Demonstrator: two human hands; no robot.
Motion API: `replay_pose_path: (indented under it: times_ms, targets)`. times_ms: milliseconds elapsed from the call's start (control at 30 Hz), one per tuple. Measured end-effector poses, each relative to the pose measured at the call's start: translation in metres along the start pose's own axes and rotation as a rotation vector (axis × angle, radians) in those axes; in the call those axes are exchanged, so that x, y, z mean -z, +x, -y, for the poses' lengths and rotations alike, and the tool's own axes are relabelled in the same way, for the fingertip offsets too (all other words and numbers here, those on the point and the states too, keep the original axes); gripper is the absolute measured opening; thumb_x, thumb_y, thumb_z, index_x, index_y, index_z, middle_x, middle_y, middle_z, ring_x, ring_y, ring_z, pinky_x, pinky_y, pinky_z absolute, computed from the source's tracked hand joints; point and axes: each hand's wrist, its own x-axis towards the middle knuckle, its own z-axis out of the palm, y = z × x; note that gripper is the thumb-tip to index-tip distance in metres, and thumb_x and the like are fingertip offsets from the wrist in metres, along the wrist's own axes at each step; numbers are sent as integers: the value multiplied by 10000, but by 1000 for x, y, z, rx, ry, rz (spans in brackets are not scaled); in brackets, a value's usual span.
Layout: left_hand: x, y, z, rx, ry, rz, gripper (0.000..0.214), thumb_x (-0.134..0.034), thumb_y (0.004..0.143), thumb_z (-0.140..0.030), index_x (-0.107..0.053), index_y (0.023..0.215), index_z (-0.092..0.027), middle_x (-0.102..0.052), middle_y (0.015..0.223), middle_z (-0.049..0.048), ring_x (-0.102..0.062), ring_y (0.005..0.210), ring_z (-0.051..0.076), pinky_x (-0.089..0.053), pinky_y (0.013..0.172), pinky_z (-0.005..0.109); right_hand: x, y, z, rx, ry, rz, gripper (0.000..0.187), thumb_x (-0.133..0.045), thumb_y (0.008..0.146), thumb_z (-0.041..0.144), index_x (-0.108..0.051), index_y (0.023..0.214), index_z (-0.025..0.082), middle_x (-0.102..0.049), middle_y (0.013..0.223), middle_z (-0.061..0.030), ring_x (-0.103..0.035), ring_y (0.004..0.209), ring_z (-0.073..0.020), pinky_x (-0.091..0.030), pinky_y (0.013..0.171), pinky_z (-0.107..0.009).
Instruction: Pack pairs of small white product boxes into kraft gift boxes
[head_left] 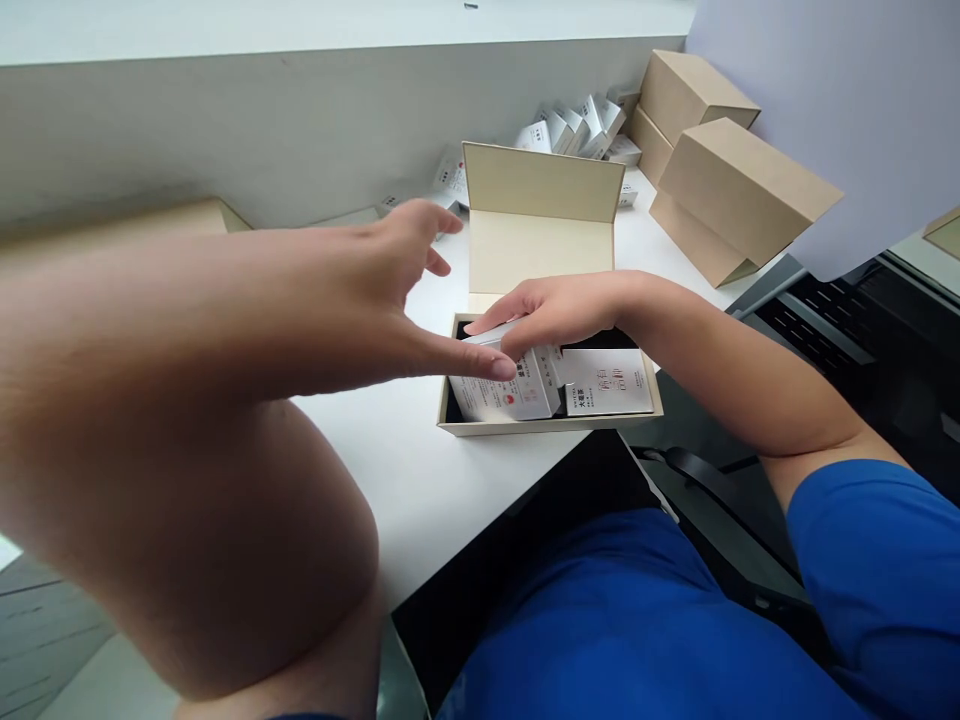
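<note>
A beige lidded gift box (551,425) stands on the white table with its lid (544,190) folded back. Inside its dark interior, a small white carton with printed text (609,382) lies flat on the right. Another white carton (499,395) sits tilted in the left part. My right hand (566,308) reaches in from the right, its fingers and thumb closed on the upper edge of the tilted carton. To the left, my left hand (409,290) is open with fingers spread; its thumb overlaps the tilted carton's face, and whether it touches cannot be told.
Several small white cartons (577,130) are heaped behind the lid along the grey wall. Brown cardboard boxes (739,190) are stacked at the back right, beside a pale panel (847,110). A black chair armrest (720,495) stands below the table's front edge.
</note>
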Motion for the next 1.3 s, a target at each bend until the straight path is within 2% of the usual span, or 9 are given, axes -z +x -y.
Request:
replay_pose_path:
  times_ms: [133, 300, 467, 700, 867, 967, 1133, 1200, 1300]
  targets:
    - [2, -2, -11, 0, 34, 68, 1303, -749, 472, -963, -274, 1634, -611, -633, 1553, -52, -695, 1271, 423, -499, 1099, 505, -5, 8, -9, 81, -21, -48, 159, -752, 892, 398, -735, 907, 241, -734, 935, -20, -652, 884, -179, -499, 694, -273]
    - [4, 0, -14, 45, 29, 84, 1240, -780, 548, -891, -319, 1650, -557, -644, 1547, -34, -682, 1300, 426, -454, 1180, 519, -8, 15, -24, 139, -83, -63, 267, -633, 1018, 470, -647, 982, 206, -689, 946, -35, -584, 856, -164, -458, 709, -270]
    - [5, 1, -19, 58, 39, 107, 1197, -747, 609, -877, -326, 1665, -505, -632, 1561, -25, -666, 1322, 416, -434, 1222, 529, -14, 18, -34, 240, -71, -124, 333, -555, 1073, 518, -629, 1148, 203, -708, 1170, -66, -631, 1063, -188, -509, 913, -283]
    - [-9, 25, 4, -51, -58, 57, 1088, -893, 561, -762, -515, 1541, -477, -742, 1386, 26, -575, 1426, 503, -444, 1219, 568, -25, 21, -46, 169, -15, -108, 293, -521, 1089, 431, -666, 1254, 238, -726, 1359, -58, -649, 1227, -197, -498, 1104, -307]
    - [-10, 34, 8, -102, 2, 132, 1204, -830, 629, -814, -369, 1668, -418, -729, 1413, 55, -529, 1466, 498, -431, 1201, 546, -21, 25, -50, 224, -4, -71, 331, -475, 1098, 413, -642, 1319, 232, -703, 1404, -71, -638, 1299, -197, -494, 1156, -333]
    - [-7, 34, 7, -84, 72, 165, 1294, -805, 625, -855, -268, 1715, -408, -679, 1512, 60, -547, 1440, 493, -439, 1170, 529, -19, 20, -49, 208, -16, -60, 412, -542, 1057, 508, -646, 1328, 216, -703, 1403, -90, -653, 1277, -226, -523, 1114, -365]
    - [-6, 35, 4, -19, 102, 156, 1382, -828, 522, -898, -279, 1699, -428, -609, 1597, 63, -607, 1367, 457, -490, 1097, 484, -19, 1, -38, 55, -177, -48, 787, -807, 807, 695, -623, 1404, 217, -684, 1430, -103, -660, 1261, -297, -542, 1051, -413]
    - [-6, 36, 2, -16, 117, 169, 1406, -810, 508, -925, -247, 1701, -439, -595, 1599, 66, -626, 1341, 430, -489, 1096, 485, -21, -5, -31, 31, -217, -64, 803, -839, 768, 682, -631, 1382, 209, -687, 1401, -111, -662, 1243, -309, -546, 1033, -421]
    - [-7, 38, -1, -24, 153, 190, 1332, -729, 619, -916, -196, 1725, -402, -614, 1539, 79, -640, 1316, 405, -467, 1110, 487, -24, -8, -22, 2, -280, -93, 739, -896, 714, 599, -655, 1288, 202, -686, 1342, -119, -661, 1198, -318, -553, 998, -432]
